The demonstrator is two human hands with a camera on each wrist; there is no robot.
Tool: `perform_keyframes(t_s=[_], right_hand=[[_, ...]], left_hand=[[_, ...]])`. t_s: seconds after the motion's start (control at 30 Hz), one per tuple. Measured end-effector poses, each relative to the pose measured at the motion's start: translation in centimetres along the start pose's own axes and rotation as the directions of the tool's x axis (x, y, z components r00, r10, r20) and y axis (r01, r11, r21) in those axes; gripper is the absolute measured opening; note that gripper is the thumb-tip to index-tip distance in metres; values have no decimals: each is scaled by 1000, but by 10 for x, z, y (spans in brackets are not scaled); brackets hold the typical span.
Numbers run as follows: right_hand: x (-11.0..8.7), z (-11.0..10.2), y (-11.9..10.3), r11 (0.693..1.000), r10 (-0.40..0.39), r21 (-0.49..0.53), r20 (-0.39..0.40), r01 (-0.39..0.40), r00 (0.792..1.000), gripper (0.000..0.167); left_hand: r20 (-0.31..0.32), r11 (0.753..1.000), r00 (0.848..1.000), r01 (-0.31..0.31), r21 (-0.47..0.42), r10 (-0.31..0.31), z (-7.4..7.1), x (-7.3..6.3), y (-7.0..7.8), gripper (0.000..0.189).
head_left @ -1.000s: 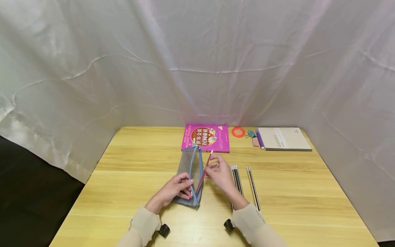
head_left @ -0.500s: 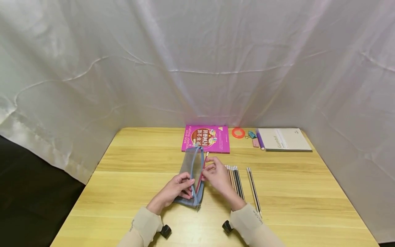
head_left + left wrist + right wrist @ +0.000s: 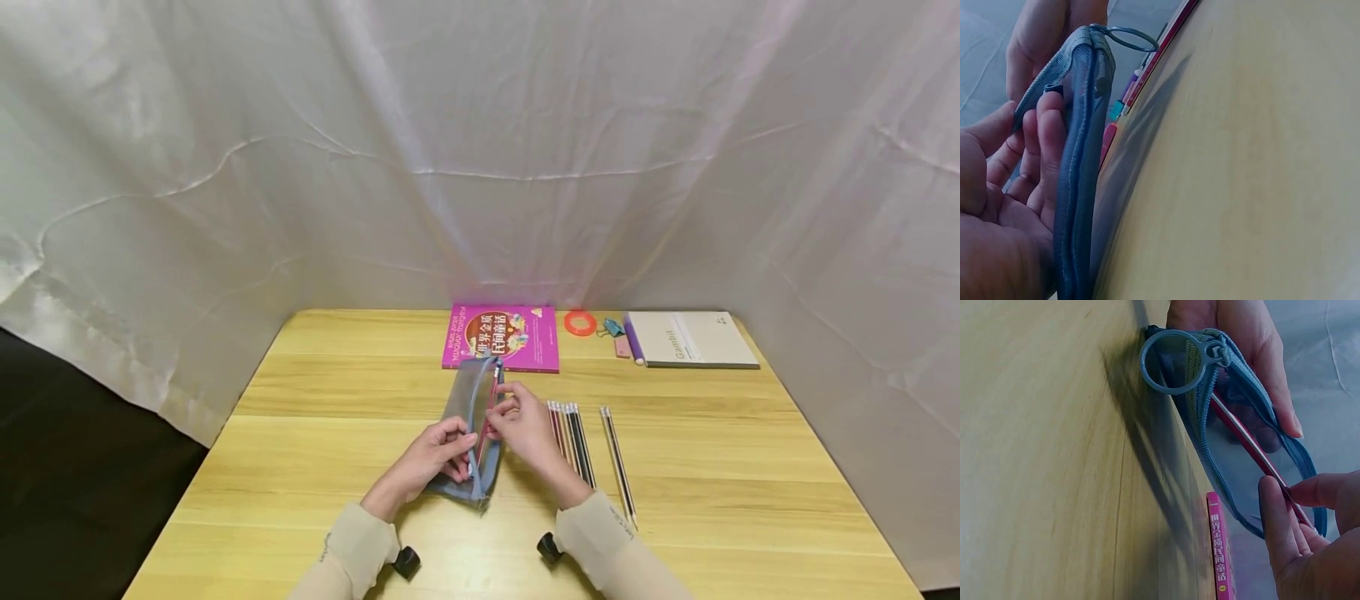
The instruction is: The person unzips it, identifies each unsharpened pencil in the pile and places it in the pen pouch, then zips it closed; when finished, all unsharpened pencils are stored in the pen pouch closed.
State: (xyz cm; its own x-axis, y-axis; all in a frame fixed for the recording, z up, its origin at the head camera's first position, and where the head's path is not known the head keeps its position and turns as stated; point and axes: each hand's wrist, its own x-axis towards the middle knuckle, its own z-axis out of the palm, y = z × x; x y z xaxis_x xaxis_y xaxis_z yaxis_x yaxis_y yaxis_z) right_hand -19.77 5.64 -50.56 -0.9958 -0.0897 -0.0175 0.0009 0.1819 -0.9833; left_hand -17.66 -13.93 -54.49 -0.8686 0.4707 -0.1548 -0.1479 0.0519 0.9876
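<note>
A grey-blue mesh pencil case (image 3: 459, 398) with its zip undone stands tilted on the table. My left hand (image 3: 427, 458) pinches the near-left edge of its opening between thumb and fingers. In the right wrist view a red pencil (image 3: 1254, 447) lies slantwise inside the opening, its lower end hidden in the case. My right hand (image 3: 527, 427) pinches that pencil near its upper part. The case's zip ring (image 3: 1172, 362) hangs at the near end. Right of my right hand lies a row of several pencils (image 3: 573, 442), partly covered by the forearm.
Two dark pencils (image 3: 617, 458) lie farther right. Along the back are a magenta book (image 3: 532, 337), an orange ring (image 3: 580, 323), a teal binder clip (image 3: 612, 327), a pink eraser (image 3: 622, 347), a purple pen (image 3: 633, 337) and a notebook (image 3: 697, 339). Curtains (image 3: 525, 167) enclose the table.
The right hand has moved left and lowered the red pencil into the case; its white-tipped end now lies within the opening. The case has shifted slightly right with the left hand.
</note>
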Motion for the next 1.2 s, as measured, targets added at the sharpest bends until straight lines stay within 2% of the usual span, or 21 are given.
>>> perform_keyframes(t_s=[0.33,0.53,0.8,1.2], right_hand=[[3,1,3,1000,25,-8,-18,-25,1000,38],[4,1,3,999,40,-11,-34,-41,999,37],[4,2,4,999,45,-29,-48,-46,998,37],[4,2,7,998,64,-21,-56,-65,996,36]], left_hand=[[-5,999,999,-38,-14,38,2,-1,2,30],[-28,998,998,-63,16,63,3,-2,5,33],[-52,995,997,-54,82,58,6,-2,10,31],[-65,992,996,-57,114,65,9,0,11,29]])
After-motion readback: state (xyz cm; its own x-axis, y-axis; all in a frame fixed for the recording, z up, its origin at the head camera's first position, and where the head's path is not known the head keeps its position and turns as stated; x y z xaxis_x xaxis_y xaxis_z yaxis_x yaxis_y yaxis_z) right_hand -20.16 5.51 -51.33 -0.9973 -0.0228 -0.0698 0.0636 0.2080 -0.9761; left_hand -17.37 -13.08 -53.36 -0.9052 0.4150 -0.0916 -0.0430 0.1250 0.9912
